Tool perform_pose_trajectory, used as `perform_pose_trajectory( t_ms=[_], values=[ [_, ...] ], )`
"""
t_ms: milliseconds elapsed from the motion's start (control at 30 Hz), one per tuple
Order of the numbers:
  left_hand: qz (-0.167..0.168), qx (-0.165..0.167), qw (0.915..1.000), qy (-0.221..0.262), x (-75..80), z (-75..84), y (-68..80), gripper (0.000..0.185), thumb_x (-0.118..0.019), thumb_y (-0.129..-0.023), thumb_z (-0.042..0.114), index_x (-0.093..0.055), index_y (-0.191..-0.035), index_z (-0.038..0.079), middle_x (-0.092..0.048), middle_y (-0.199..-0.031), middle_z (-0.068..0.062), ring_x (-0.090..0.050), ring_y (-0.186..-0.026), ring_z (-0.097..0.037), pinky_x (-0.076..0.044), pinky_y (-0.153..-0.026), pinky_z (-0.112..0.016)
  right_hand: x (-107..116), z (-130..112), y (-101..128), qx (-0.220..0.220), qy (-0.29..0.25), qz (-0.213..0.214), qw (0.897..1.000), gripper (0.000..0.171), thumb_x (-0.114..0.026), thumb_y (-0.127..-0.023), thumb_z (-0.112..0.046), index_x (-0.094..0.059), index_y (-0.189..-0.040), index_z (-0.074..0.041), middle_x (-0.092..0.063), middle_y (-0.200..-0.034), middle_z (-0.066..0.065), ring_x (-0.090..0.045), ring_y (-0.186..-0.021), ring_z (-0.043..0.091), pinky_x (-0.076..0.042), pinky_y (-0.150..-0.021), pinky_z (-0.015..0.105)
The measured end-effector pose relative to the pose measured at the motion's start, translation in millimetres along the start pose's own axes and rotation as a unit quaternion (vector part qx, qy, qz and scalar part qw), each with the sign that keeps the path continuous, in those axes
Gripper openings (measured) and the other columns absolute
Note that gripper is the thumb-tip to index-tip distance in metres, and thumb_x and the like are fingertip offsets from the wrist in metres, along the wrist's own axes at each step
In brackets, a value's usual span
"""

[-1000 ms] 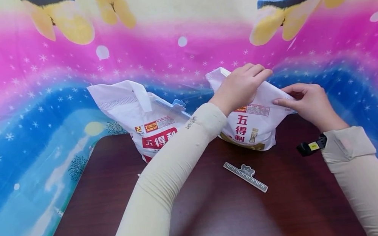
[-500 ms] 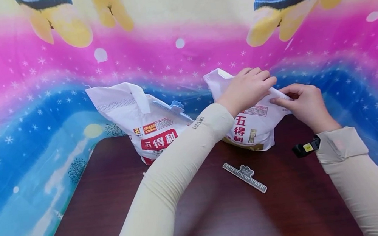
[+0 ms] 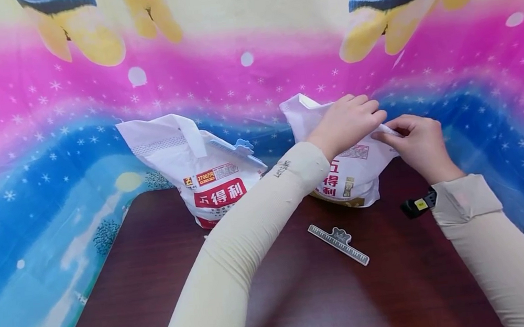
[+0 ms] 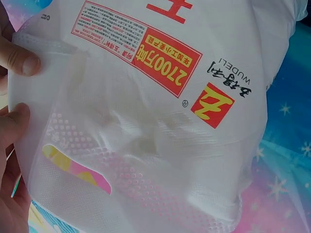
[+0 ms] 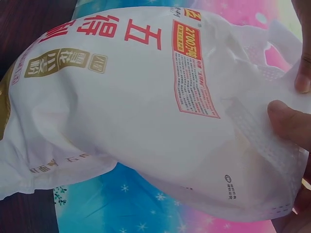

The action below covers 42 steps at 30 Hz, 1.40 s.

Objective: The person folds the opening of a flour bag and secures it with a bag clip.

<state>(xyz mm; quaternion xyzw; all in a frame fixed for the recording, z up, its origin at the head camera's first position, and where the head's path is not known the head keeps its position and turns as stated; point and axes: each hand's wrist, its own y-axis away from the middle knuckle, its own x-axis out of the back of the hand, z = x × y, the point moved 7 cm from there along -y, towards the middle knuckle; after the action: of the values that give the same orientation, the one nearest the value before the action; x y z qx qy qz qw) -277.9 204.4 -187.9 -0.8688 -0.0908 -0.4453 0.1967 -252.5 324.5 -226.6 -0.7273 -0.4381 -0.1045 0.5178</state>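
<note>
A white flour bag (image 3: 359,170) with red lettering stands on the table at the right. My left hand (image 3: 347,123) reaches across and grips the folded top edge of this bag, partly covering its print. At the right end of that edge, my right hand (image 3: 418,140) pinches the material between thumb and fingers. In the left wrist view, the bag's handle cut-out (image 4: 77,170) shows near the fold. The right wrist view shows a thumb (image 5: 289,121) pressing on the fold. In front of the bag lies a grey ruler-shaped clip (image 3: 338,243).
A second white flour bag (image 3: 217,191) stands at the left, partly behind my left sleeve. A blue clip (image 3: 237,150) sits on its folded top, and a handle strap hangs over. The dark brown table (image 3: 126,282) backs onto a colourful patterned cloth (image 3: 216,78).
My left hand has shifted right along the bag's top edge, closer to my right hand. My right hand has drifted slightly left. The grey clip lies where it was.
</note>
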Motion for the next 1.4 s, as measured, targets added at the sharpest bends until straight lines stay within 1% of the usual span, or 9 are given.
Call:
perform_pose_trajectory(
  t_ms=[167,400,600,667,800,867,1100,1267,1400],
  values=[
    [0.0,-0.01,0.9999,-0.009,0.0,0.0,-0.3,0.031,-0.052,-0.107,0.027,-0.059,-0.137,0.022,-0.06,-0.131,0.004,-0.054,-0.122,-0.014,-0.044,-0.103,-0.023,-0.1,-1.8,1.0,-0.003,-0.006,0.006,1.0,0.022,-0.083,-0.087,-0.02,-0.08,-0.098,-0.002,-0.073,-0.089,0.02,-0.045,-0.067,-0.012,-0.035,-0.059,0.008],
    [-0.007,-0.018,0.9997,-0.018,3.0,-2.7,2.2,0.033,-0.054,-0.107,0.026,-0.058,-0.139,0.021,-0.059,-0.134,0.003,-0.054,-0.124,-0.014,-0.046,-0.102,-0.025,1.0,-6.6,2.8,0.005,-0.008,0.001,1.0,0.022,-0.083,-0.087,-0.02,-0.08,-0.098,-0.002,-0.073,-0.089,0.02,-0.045,-0.068,-0.015,-0.036,-0.059,0.006],
    [-0.011,-0.017,0.9996,-0.018,5.7,-4.9,3.7,0.035,-0.055,-0.106,0.026,-0.056,-0.141,0.023,-0.058,-0.136,0.004,-0.053,-0.126,-0.015,-0.045,-0.105,-0.026,5.4,-4.8,4.7,0.009,-0.002,-0.001,1.0,0.021,-0.084,-0.085,-0.019,-0.08,-0.095,-0.001,-0.072,-0.083,0.019,-0.045,-0.063,-0.009,-0.036,-0.057,0.009],
    [-0.009,-0.017,0.9996,-0.018,6.2,-5.2,3.9,0.035,-0.056,-0.106,0.026,-0.056,-0.14,0.024,-0.059,-0.136,0.004,-0.054,-0.125,-0.015,-0.046,-0.105,-0.027,7.3,-1.5,6.4,0.005,0.002,-0.003,1.0,0.021,-0.084,-0.085,-0.018,-0.079,-0.096,0.0,-0.072,-0.084,0.02,-0.045,-0.063,-0.009,-0.035,-0.056,0.009],
    [-0.012,-0.011,0.9997,-0.019,6.6,-6.2,3.2,0.036,-0.056,-0.105,0.026,-0.056,-0.141,0.025,-0.059,-0.137,0.005,-0.054,-0.125,-0.015,-0.046,-0.105,-0.027,10.9,7.7,11.3,-0.007,0.006,-0.005,1.0,0.021,-0.084,-0.085,-0.017,-0.079,-0.097,0.0,-0.073,-0.086,0.021,-0.045,-0.064,-0.012,-0.036,-0.057,0.007],
    [-0.02,-0.008,0.9996,-0.019,6.9,-6.4,2.6,0.037,-0.057,-0.105,0.026,-0.055,-0.142,0.026,-0.058,-0.138,0.005,-0.054,-0.126,-0.015,-0.045,-0.106,-0.026,11.6,11.5,14.0,-0.013,0.004,-0.007,1.0,0.021,-0.083,-0.086,-0.017,-0.079,-0.097,0.0,-0.073,-0.087,0.021,-0.046,-0.066,-0.015,-0.037,-0.057,0.005],
    [-0.049,0.001,0.9987,-0.015,8.5,-8.4,2.1,0.04,-0.06,-0.103,0.026,-0.054,-0.143,0.026,-0.058,-0.138,0.004,-0.053,-0.128,-0.014,-0.044,-0.108,-0.026,9.6,14.1,17.6,-0.015,0.002,-0.016,1.0,0.021,-0.08,-0.089,-0.018,-0.079,-0.098,0.0,-0.073,-0.09,0.02,-0.047,-0.07,-0.016,-0.039,-0.06,0.004],
    [-0.053,0.006,0.9985,-0.014,9.6,-13.9,4.0,0.039,-0.06,-0.103,0.025,-0.055,-0.142,0.026,-0.058,-0.139,0.004,-0.054,-0.128,-0.015,-0.044,-0.108,-0.027,10.1,12.4,19.3,-0.019,0.001,-0.017,1.0,0.021,-0.08,-0.089,-0.018,-0.079,-0.099,0.001,-0.073,-0.092,0.021,-0.047,-0.072,-0.018,-0.039,-0.061,0.002],
    [-0.062,0.026,0.9977,-0.003,12.1,-21.5,6.2,0.042,-0.061,-0.103,0.027,-0.053,-0.144,0.029,-0.057,-0.141,0.006,-0.052,-0.129,-0.013,-0.044,-0.108,-0.027,10.9,12.9,20.3,-0.025,0.001,-0.02,0.999,0.023,-0.079,-0.09,-0.02,-0.078,-0.099,0.001,-0.073,-0.093,0.021,-0.047,-0.073,-0.016,-0.039,-0.061,0.003]
  ],
)
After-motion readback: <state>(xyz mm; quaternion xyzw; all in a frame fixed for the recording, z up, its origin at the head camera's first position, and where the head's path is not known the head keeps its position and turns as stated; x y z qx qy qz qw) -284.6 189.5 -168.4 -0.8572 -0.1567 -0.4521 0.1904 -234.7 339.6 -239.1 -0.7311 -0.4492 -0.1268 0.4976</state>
